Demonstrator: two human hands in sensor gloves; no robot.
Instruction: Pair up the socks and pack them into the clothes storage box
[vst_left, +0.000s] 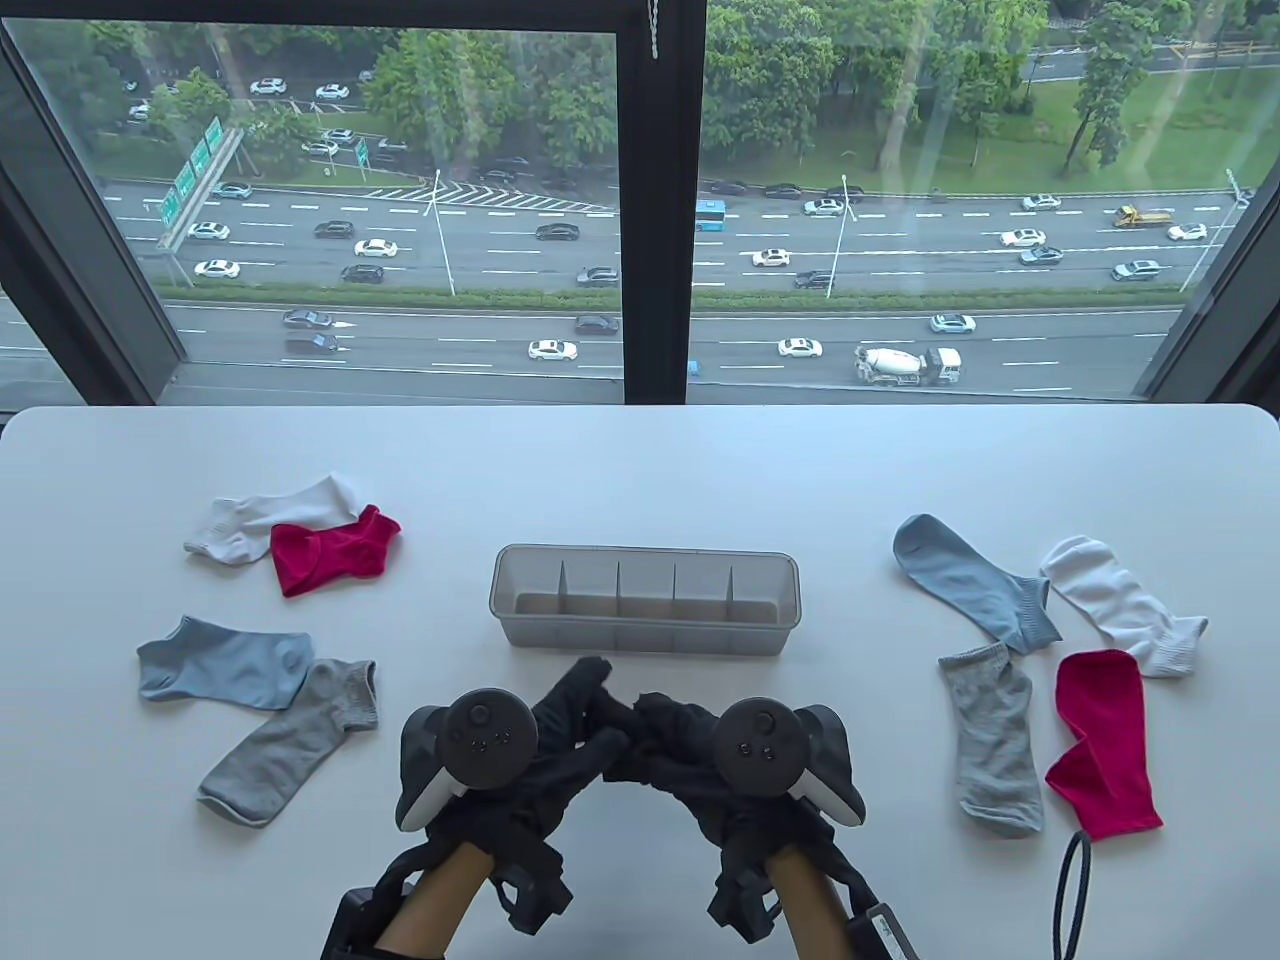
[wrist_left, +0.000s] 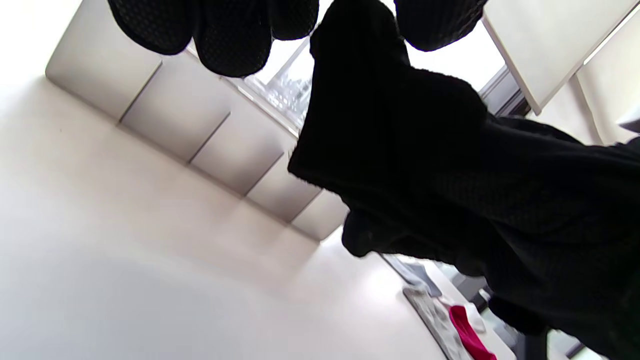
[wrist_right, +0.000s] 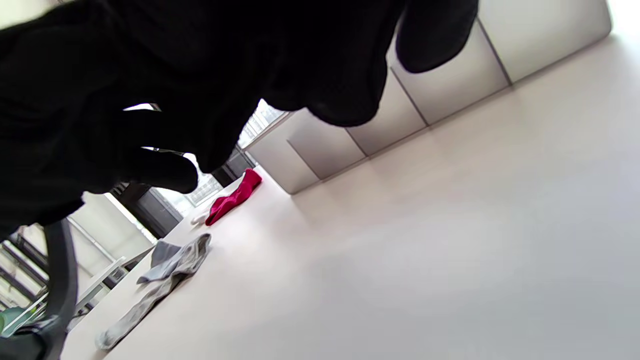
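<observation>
My two gloved hands meet at the near edge of the white table (vst_left: 640, 470), just in front of the box. My left hand (vst_left: 560, 745) and right hand (vst_left: 680, 745) both have their fingers curled around black fabric bunched between them, a black sock (wrist_left: 380, 125) by the look of it; in the left wrist view it hangs in folds under my fingers (wrist_left: 230, 35). Whether it is one sock or two, I cannot tell. A tracker sits on the back of each hand.

Just beyond my hands stands the clear grey box (vst_left: 645, 600), long side toward me, split by thin dividers into a row of compartments. Nothing shows inside it.

To my left, nearest me, a grey sock (vst_left: 290, 745) lies at a slant, its cuff touching a pale blue sock (vst_left: 225, 665). Farther back on that side a red sock (vst_left: 330, 555) overlaps a white sock (vst_left: 265, 520).

To my right, nearest me, a grey sock (vst_left: 995, 745) and a red sock (vst_left: 1100, 750) lie side by side. Behind them a blue sock (vst_left: 975, 585) slants toward the grey one's cuff, and a white sock (vst_left: 1125, 605) lies just beside it. A black cable (vst_left: 1070, 895) loops at the near right edge.

Past the table, a window (vst_left: 640, 200) looks down on a busy road.
</observation>
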